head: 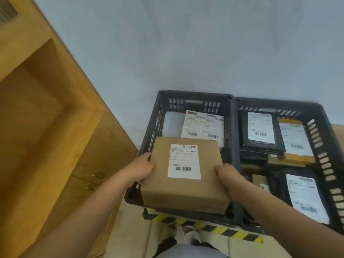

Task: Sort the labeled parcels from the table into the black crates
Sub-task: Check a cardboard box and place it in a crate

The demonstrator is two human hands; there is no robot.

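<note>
Two hands held one brown box [186, 192] by its sides. The left hand [141, 171] curled round the left edge and the right hand [229, 178] curled round the right edge, so both hands were full. The box was over the near half of the left crate [195, 94], with its white label [184, 162] facing up. I could not tell if its bottom touched the crate's near rim. Farther back in that crate lay a pale parcel [173, 125]. The right crate [279, 105] stood just beside it, packed with black and yellow parcels.

To do this well, I think the box should go down flat and slow, label up. What lay under it was hidden. The fingers should slide out before the box sat down, or they might get pinched against the crate wall. The box might also land partly on the pale parcel and tip.
</note>
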